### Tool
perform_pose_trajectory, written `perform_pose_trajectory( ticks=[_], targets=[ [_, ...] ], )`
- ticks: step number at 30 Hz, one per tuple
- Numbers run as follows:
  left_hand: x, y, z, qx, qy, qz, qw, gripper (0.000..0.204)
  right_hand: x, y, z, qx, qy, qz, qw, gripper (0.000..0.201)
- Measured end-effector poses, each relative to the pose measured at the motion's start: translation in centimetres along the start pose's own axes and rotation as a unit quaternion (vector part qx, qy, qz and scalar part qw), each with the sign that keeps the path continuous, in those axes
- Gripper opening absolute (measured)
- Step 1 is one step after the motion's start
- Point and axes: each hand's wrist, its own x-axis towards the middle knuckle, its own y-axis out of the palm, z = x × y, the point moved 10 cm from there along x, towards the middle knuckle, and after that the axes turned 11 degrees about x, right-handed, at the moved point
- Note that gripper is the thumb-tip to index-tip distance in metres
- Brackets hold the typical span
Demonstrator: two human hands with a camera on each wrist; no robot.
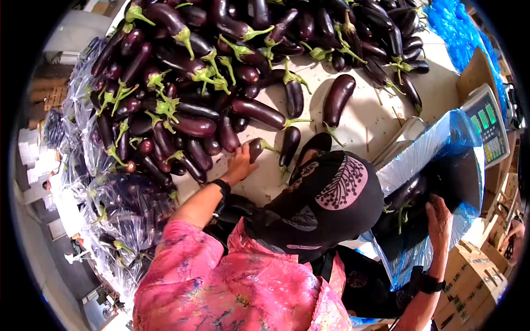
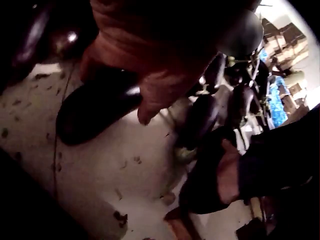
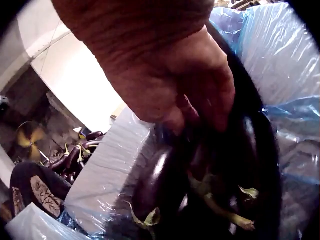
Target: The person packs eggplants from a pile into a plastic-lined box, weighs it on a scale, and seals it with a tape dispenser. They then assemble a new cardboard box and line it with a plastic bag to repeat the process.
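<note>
Thumb and fingers of the left hand [image 1: 238,167] [image 2: 145,65] grip a dark eggplant [image 1: 255,150] [image 2: 87,112] near the front of a large pile of eggplants [image 1: 193,126]. The rounded end of that eggplant shows below the hand in the left wrist view. The right hand [image 1: 440,220] [image 3: 170,75] reaches down into a box lined with blue plastic [image 1: 466,129] [image 3: 112,170]. Its fingertips touch the top of the eggplants [image 1: 407,193] [image 3: 155,180] lying there; shadow hides whether they hold one.
A single eggplant [image 1: 338,101] lies on the pale table [image 1: 381,129]. Bagged eggplants [image 1: 130,215] line the left edge. A scale display [image 1: 486,121] stands behind the lined box, near blue plastic [image 1: 452,33]. Cartons [image 1: 469,284] are at lower right.
</note>
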Motion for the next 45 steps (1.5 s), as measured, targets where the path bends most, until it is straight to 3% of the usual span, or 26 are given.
perform_pose_trajectory(
  ticks=[2, 3, 4, 5, 7, 10, 12, 15, 18, 19, 22, 25, 26, 28, 29, 31, 32, 34, 35, 36, 38, 40, 41, 42, 44, 45],
  targets=[
    [0.0, 1.9, 0.1, 0.013, -0.058, -0.020, 0.998, 0.072, -1.0, -0.1, 0.3, 0.011, 0.006, -0.005, 1.000, 0.036],
    [0.3, 3.5, -0.2, -0.022, -0.009, -0.021, 0.999, 0.072, -0.9, 0.2, 1.4, 0.079, -0.017, -0.024, 0.996, 0.032],
    [0.9, 4.6, -0.2, -0.059, 0.049, -0.019, 0.997, 0.072, -1.6, -0.6, 1.9, 0.029, 0.001, -0.033, 0.999, 0.032],
    [1.3, 3.2, -3.9, -0.109, 0.072, -0.053, 0.990, 0.070, -2.8, -2.3, 3.5, 0.110, -0.026, -0.068, 0.991, 0.031],
    [-0.5, -3.6, -1.1, -0.137, -0.002, -0.029, 0.990, 0.068, -4.3, -4.6, 4.9, 0.089, -0.014, -0.101, 0.991, 0.031],
    [0.0, -14.6, -1.4, -0.244, 0.010, -0.095, 0.965, 0.067, -5.4, -6.2, 5.8, 0.157, -0.045, -0.126, 0.978, 0.031],
    [-1.1, -23.0, -4.1, -0.391, 0.009, -0.152, 0.908, 0.063, -5.7, -6.0, 6.7, 0.206, -0.037, -0.109, 0.972, 0.032],
    [-3.0, -34.4, -14.5, -0.536, 0.138, -0.028, 0.832, 0.056, -6.0, -5.1, 9.9, 0.282, -0.101, -0.090, 0.950, 0.033],
    [-6.3, -40.3, -25.9, -0.610, 0.246, 0.070, 0.750, 0.049, -7.0, -5.2, 13.1, 0.323, -0.111, -0.060, 0.938, 0.039],
    [-8.0, -41.4, -29.9, -0.587, 0.280, 0.093, 0.754, 0.049, -7.4, -5.8, 14.0, 0.337, -0.116, -0.069, 0.932, 0.044],
    [-10.3, -39.9, -38.2, -0.487, 0.330, 0.183, 0.787, 0.053, -8.3, -6.7, 14.9, 0.385, -0.115, -0.090, 0.911, 0.060],
    [-14.8, -37.6, -45.5, -0.418, 0.462, 0.146, 0.768, 0.064, -8.1, -6.1, 14.1, 0.473, -0.073, -0.127, 0.869, 0.077],
    [-16.0, -36.6, -47.0, -0.383, 0.507, 0.125, 0.762, 0.068, -7.7, -6.0, 14.5, 0.501, -0.116, -0.090, 0.853, 0.076],
    [-16.9, -34.2, -48.7, -0.252, 0.548, 0.055, 0.796, 0.074, -6.6, -4.8, 11.2, 0.492, -0.066, -0.098, 0.862, 0.072],
    [-16.9, -32.8, -49.5, -0.239, 0.554, 0.101, 0.791, 0.075, -6.1, -3.9, 9.7, 0.506, -0.053, -0.090, 0.856, 0.071],
    [-17.2, -30.1, -50.3, -0.177, 0.576, 0.084, 0.794, 0.066, -5.8, -2.9, 7.4, 0.454, -0.102, -0.087, 0.881, 0.059],
    [-17.6, -29.4, -50.4, -0.162, 0.605, 0.035, 0.779, 0.064, -6.2, -2.8, 7.0, 0.428, -0.133, -0.092, 0.889, 0.054],
    [-17.3, -26.9, -52.5, -0.131, 0.596, 0.165, 0.775, 0.066, -7.3, -2.8, 7.7, 0.376, -0.196, -0.105, 0.900, 0.044],
    [-16.7, -25.9, -52.4, -0.119, 0.563, 0.200, 0.793, 0.069, -6.4, -1.5, 6.2, 0.535, -0.104, -0.052, 0.837, 0.043],
    [-16.8, -26.3, -52.2, -0.106, 0.527, 0.234, 0.810, 0.071, -5.9, 0.2, 5.5, 0.671, -0.011, 0.001, 0.741, 0.042],
    [-16.8, -25.1, -52.6, -0.101, 0.538, 0.224, 0.806, 0.078, -5.4, 1.1, 4.4, 0.697, 0.008, 0.002, 0.717, 0.041],
    [-16.1, -23.8, -52.6, -0.110, 0.545, 0.270, 0.786, 0.080, -5.3, 1.6, 4.4, 0.713, 0.008, 0.042, 0.700, 0.043],
    [-15.7, -23.2, -52.5, -0.114, 0.547, 0.293, 0.776, 0.081, -4.8, 2.4, 2.9, 0.739, 0.047, 0.058, 0.669, 0.045],
    [-15.5, -23.5, -52.4, -0.129, 0.526, 0.308, 0.782, 0.084, -5.0, 1.9, 3.6, 0.737, 0.068, 0.055, 0.670, 0.048],
    [-15.1, -24.5, -52.3, -0.102, 0.518, 0.266, 0.806, 0.085, -4.0, 1.6, 2.8, 0.725, 0.037, 0.038, 0.687, 0.047],
    [-15.0, -24.1, -52.4, -0.085, 0.529, 0.265, 0.802, 0.085, -3.4, 1.7, 1.6, 0.697, 0.048, 0.009, 0.716, 0.046]
  ],
)
